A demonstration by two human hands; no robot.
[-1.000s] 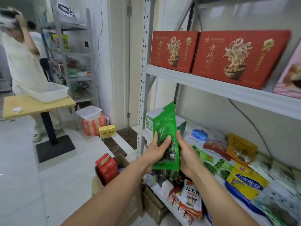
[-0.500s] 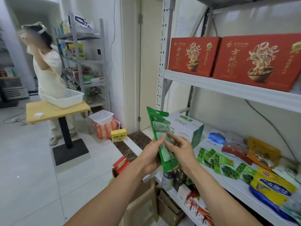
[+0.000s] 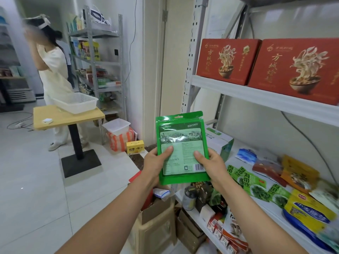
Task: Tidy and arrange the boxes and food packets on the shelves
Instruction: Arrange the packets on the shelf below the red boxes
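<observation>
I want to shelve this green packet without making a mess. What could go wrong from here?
The middle shelf is crowded with overlapping packets; pushing the green packet in might nudge the seaweed packets toward the front edge.
The left hand and right hand pinch only its lower sides, so it could slip into the open cardboard box below.

Head view, forward-down, near shelves (image 3: 266, 96)

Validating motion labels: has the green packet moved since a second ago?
Yes. The green packet overlapped the white-green box before; now it sits left of that box, turned with its printed back flat to the camera.
</observation>
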